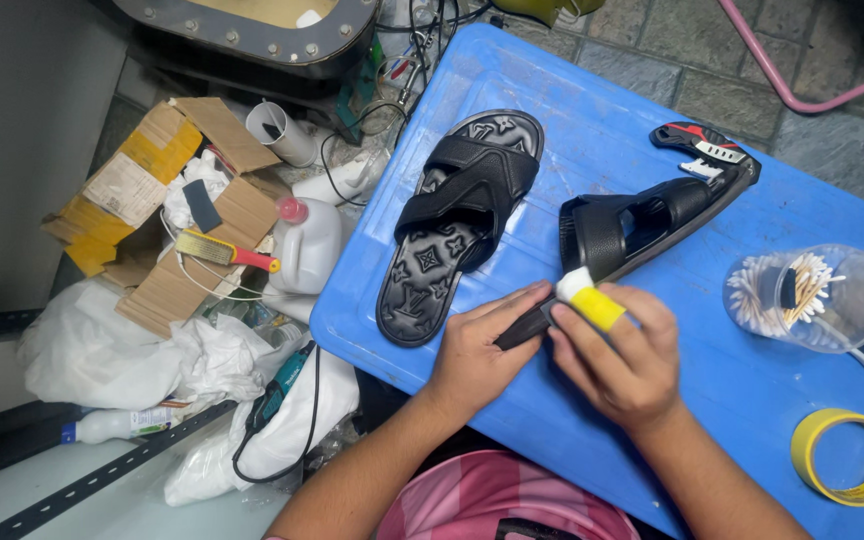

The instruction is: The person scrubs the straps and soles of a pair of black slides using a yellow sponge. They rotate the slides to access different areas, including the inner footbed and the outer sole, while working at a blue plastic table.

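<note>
Two black sandals are laid on a blue plastic bench (592,120). The flat black sandal (457,225) lies sole-down at the left, untouched. The second sandal (642,225) is tipped on its edge to the right of it, heel end toward the person. The left hand (477,350) is closed around that heel end, steadying it against the bench. The right hand (622,360) is closed in a pinch on a small yellow-and-white sponge block (587,298), pressed against the sandal's side edge beside the strap. The step in hand is judged to be wiping or buffing of the sole edge. For the next move, the sandal would need to be kept pinned while the block is drawn along the edge, with light pressure. A clear cup of cotton swabs (787,295) stands near the right edge; a yellow tape roll (849,457) lies nearer the person. A red-and-white tool (704,145) rests at the sandal's toe. An open cardboard box (167,215), a white jug (304,245) and crumpled bags are seen on the floor at the left.
</note>
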